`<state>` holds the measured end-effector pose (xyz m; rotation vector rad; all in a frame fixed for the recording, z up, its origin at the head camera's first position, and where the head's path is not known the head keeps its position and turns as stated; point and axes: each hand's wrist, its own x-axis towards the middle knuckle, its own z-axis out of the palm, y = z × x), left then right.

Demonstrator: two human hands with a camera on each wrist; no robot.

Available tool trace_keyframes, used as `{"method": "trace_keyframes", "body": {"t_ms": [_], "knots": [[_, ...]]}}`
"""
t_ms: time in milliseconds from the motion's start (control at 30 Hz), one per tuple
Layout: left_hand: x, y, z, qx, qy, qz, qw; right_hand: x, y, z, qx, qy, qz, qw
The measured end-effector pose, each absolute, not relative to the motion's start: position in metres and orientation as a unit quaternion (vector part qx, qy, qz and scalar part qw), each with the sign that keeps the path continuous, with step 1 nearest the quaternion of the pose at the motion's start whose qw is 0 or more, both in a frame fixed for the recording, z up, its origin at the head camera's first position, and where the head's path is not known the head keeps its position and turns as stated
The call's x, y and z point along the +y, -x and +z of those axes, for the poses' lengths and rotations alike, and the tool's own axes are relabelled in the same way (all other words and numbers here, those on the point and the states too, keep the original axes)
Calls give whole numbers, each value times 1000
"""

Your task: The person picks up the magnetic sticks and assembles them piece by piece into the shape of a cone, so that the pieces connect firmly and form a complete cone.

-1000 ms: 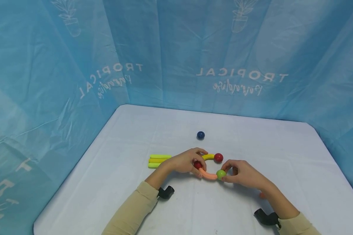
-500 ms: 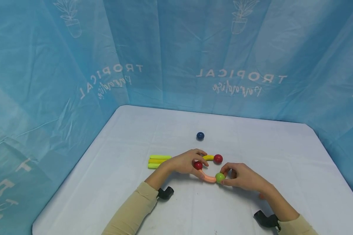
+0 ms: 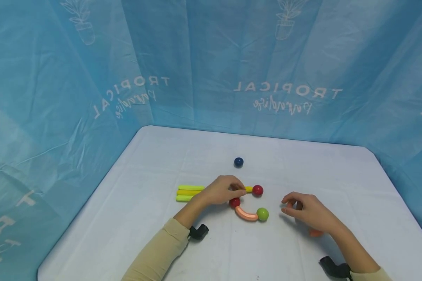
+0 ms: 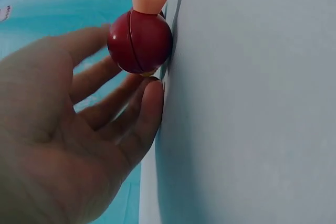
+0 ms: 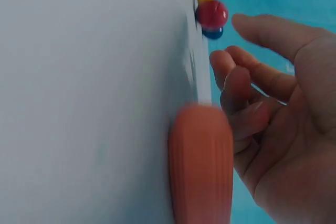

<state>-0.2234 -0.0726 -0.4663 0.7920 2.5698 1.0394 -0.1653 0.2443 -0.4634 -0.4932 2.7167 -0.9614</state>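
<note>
While left hand (image 3: pixel 220 190) curls by yellow piece (image 3: pixel 249 189), pinch unclear, right hand (image 3: pixel 308 210) hangs loosely bent, holding nothing. Orange piece (image 3: pixel 315 233) lies on table (image 3: pixel 274 251) beneath it, behind grip, nearer right hand; in right wrist view, long axis runs top to bottom.

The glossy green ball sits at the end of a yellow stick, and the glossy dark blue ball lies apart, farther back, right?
No: the head view shows the glossy green ball at the end of a curved orange stick, not a yellow one. The glossy dark blue ball does lie apart, farther back.
</note>
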Motion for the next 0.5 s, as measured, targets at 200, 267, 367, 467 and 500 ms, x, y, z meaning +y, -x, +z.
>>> {"method": "trace_keyframes", "body": {"t_ms": [200, 267, 367, 467, 500], "knots": [[-71, 225, -468, 893, -246, 358, 116, 266, 158, -461, 940, 158, -293, 75], [-70, 224, -469, 897, -239, 355, 109, 274, 156, -459, 943, 157, -286, 74], [-69, 224, -469, 904, -225, 348, 100, 286, 152, -455, 947, 148, -272, 83], [-68, 223, -467, 910, -212, 342, 104, 296, 148, -453, 951, 128, -262, 97], [-67, 223, -467, 911, -208, 340, 106, 299, 146, -453, 953, 122, -258, 101]]}}
